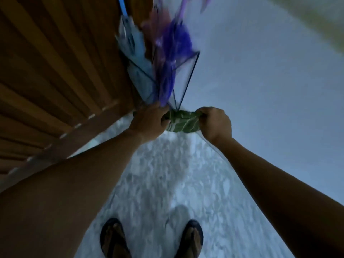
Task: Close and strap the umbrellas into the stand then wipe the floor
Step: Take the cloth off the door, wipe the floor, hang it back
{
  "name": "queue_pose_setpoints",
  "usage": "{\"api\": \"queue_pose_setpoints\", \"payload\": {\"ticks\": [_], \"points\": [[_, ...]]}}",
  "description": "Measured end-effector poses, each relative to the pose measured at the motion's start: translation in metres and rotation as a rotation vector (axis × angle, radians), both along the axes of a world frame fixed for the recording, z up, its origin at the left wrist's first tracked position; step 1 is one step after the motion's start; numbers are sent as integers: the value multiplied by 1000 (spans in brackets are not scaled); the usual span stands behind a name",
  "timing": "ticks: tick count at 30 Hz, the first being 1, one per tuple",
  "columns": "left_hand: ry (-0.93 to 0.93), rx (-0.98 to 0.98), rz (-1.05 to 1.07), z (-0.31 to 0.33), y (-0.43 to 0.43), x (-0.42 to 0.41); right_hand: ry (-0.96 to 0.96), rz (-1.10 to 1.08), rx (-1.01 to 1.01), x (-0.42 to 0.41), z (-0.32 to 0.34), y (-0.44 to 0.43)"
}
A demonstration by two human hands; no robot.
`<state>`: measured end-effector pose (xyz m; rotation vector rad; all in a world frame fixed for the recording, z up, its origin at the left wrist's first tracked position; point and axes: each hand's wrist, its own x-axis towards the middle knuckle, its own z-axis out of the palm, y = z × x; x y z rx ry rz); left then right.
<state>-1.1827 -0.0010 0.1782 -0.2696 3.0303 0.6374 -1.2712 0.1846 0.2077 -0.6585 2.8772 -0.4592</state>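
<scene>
Left hand gripping one end of the green cloth, right hand clutching the other, frame centre | umbrellas sitting closed in wire stand, upper centre | best bet: pressing cloth flat, wiping floor in overlapping strokes

Dim bluish light, motion blur, wide-angle distortion

Gripped green white-striped cloth w/ left hand & right hand, at foot of dark wire stand w/ purple umbrella & pale-blue umbrella. Blurry.
</scene>
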Motion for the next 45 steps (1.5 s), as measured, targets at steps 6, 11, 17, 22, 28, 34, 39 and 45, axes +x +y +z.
{"api": "queue_pose_setpoints", "payload": {"ticks": [6, 11, 17, 22, 28, 34, 39, 45], "points": [[-63, -13, -66, -238, 27, -18, 42, 101, 75, -26, -246, 31], [-238, 30, -284, -375, 49, 10, -433, 156, 332, 0, -398, 59], [-316, -168, -310, -445, 44, 18, -221, 118, 54, 12, -475, 46], [-571, -208, -413, -447, 28, 9, -386, 279, 389, -9, -485, 31], [-548, -127, -265, -459, 41, -7, -434, 275, 443, -48, -483, 29], [-499, -54, -186, -468, 71, -62, -522, 163, 466, -111, -474, 27], [-454, -3, -163, -474, 63, -79, -539, 94, 394, -118, -484, 4], [-366, 12, -74, -480, 54, -60, -447, 204, 353, -119, -490, -13]]}}
